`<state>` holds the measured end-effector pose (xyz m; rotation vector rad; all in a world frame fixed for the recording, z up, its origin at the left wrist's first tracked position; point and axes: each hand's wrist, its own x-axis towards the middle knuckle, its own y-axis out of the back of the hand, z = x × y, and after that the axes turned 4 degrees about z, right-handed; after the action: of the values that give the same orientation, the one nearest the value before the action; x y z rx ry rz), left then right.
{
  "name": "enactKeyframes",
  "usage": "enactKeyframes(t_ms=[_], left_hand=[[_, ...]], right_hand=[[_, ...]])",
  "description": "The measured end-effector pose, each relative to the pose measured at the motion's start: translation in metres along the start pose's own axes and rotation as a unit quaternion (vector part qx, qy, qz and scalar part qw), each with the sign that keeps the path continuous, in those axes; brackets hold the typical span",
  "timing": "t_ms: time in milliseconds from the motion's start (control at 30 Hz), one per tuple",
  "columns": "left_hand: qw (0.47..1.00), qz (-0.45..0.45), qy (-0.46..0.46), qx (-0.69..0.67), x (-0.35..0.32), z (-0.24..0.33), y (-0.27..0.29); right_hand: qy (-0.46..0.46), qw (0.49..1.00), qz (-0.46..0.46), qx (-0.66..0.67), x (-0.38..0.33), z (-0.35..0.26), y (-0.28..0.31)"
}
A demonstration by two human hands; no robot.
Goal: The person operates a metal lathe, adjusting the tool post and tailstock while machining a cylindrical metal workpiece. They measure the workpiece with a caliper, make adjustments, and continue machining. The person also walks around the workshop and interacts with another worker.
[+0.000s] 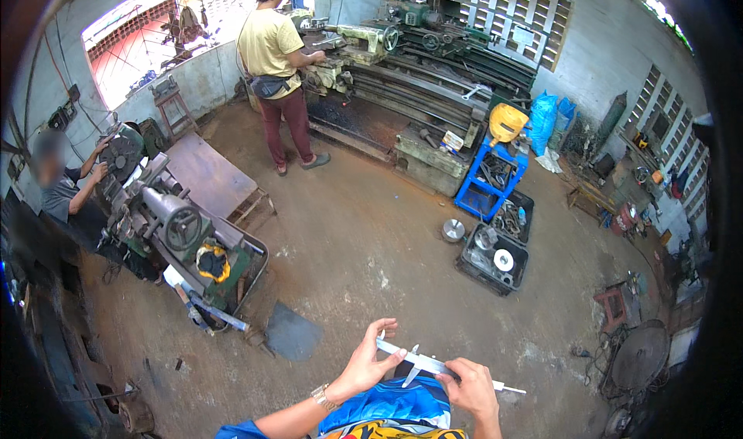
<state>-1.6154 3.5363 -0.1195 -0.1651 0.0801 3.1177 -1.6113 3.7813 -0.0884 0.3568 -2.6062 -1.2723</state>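
Note:
A silver vernier caliper (425, 362) lies slantwise across my two hands, in front of my blue and yellow clothing. My left hand (374, 360) grips its left end, thumb laid along the beam and a metal watch on the wrist. Close to the middle, between the hands, the jaws stick out from the beam. My right hand (470, 386) is closed around the sliding part, and the thin depth rod pokes out beyond it on the right. Nothing shows between the jaws.
One person (272, 60) stands at a long green lathe (410, 91) at the back. Another person (66, 191) works at a smaller lathe (182, 226) on the left. A blue rack (489, 180) and black bins (493, 263) with metal parts stand right of centre. A dark sheet (292, 332) lies on the floor.

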Motion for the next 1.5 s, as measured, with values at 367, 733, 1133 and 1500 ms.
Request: enactKeyframes(t_ms=[367, 733, 1133, 1500], left_hand=[[0.976, 0.175, 0.009, -0.130, 0.237, -0.022, 0.092], [0.915, 0.328, 0.028, -0.233, 0.478, 0.011, 0.291], [0.933, 0.239, 0.087, 0.254, 0.786, -0.022, 0.541], [0.896, 0.292, 0.005, 0.335, 0.970, 0.023, 0.688]], right_hand=[[0.215, 0.953, -0.215, -0.006, 0.358, 0.005, -0.091], [0.254, 0.900, -0.344, 0.081, 0.694, -0.071, -0.150], [-0.049, 0.953, -0.298, -0.028, 0.992, -0.034, -0.230], [-0.064, 0.894, 0.021, 0.444, 1.350, -0.034, -0.284]])
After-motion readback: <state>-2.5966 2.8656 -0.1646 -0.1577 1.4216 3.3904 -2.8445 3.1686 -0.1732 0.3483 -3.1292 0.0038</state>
